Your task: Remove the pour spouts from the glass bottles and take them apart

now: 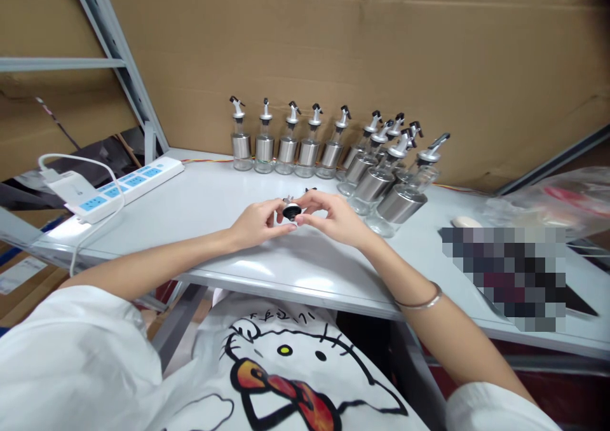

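Pourer [292, 212]: above the table [210, 196], between both hands, top partly hidden.
Left hand [257, 224]: nearly closed, pinching the pourer.
Right hand [339, 220]: curled, pinching it too.
Bottles [309, 152]: rear right ones partly blocked by nearer ones.

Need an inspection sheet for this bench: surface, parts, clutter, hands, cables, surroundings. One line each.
Surface: pale grey table, glare near the front edge.
Parts: pourer with black stopper, between the hands; bottles with metal sleeves and fitted pourers, upright, five in a row plus a cluster to the right.
Clutter: power strip at left; clear plastic bag and a pixelated, unreadable item at right.
Hands: left hand and right hand both hold the pourer by the fingertips.
Cables: white cable looping over the strip; thin coloured wires behind the bottles.
Surroundings: cardboard behind, metal frame at left.
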The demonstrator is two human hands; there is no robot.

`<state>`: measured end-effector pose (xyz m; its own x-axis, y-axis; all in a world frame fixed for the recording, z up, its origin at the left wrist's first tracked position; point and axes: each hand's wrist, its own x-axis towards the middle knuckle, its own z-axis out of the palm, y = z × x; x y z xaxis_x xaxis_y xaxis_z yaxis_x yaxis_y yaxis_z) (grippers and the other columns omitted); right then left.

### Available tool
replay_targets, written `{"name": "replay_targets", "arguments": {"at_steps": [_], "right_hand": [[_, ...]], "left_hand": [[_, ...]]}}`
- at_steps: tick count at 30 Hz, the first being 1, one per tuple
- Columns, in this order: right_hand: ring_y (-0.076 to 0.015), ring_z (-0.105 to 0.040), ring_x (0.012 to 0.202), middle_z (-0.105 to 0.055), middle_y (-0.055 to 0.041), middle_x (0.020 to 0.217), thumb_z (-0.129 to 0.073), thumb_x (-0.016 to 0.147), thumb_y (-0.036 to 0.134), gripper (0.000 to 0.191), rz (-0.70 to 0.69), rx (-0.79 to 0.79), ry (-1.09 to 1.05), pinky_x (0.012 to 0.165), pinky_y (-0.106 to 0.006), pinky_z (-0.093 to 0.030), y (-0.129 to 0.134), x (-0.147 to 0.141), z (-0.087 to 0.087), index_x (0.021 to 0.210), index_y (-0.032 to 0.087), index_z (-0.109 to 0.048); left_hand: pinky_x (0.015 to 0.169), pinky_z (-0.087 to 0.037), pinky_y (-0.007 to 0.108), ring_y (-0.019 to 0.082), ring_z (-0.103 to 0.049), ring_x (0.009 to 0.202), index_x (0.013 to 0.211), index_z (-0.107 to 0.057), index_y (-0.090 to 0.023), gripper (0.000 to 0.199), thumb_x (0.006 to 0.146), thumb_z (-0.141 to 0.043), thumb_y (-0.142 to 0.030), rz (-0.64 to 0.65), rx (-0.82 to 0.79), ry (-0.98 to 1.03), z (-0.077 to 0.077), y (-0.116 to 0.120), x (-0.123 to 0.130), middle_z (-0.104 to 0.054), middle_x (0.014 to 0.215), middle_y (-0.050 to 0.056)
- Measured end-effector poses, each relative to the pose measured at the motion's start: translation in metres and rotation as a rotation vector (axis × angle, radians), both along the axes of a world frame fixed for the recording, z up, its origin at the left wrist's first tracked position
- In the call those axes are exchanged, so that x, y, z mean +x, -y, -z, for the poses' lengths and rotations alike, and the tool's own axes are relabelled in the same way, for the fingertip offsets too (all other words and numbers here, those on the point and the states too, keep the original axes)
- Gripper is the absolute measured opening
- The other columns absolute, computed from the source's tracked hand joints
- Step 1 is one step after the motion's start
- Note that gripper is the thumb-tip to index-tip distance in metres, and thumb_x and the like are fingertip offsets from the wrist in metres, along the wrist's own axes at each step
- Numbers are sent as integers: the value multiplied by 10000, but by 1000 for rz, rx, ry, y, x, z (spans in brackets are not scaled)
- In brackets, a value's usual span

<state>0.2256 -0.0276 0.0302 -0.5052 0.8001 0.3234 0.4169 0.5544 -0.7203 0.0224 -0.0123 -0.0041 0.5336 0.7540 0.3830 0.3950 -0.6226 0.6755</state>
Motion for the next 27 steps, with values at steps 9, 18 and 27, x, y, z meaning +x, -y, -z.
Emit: {"name": "replay_targets", "arguments": {"at_steps": [9,18,27], "right_hand": [[-154,-648,699,-721,-45,785,-585,839,379,221,-41,-28,53,627,-259,-443,2,1,2,866,201,-457],[-163,-667,744,-718,-43,787,-568,842,289,110,-23,47,149,685,-265,-459,2,1,-2,845,192,-516],[-201,-697,782,-725,-68,816,-494,857,227,116,433,196,-48,766,-349,-536,-27,27,-11,905,171,-583]], "left_hand": [[568,-461,194,47,-543,570,1012,-513,-180,356,753,-674,-364,82,-38,181,2,-3,0,-576,996,22],[626,-478,213,81,-605,655,1030,-537,-176,363,754,-669,-372,119,-149,155,3,-4,0,-598,1035,40],[627,-449,227,101,-594,583,997,-502,-182,257,780,-611,-266,103,-177,96,8,-6,1,-610,699,-43]]}}
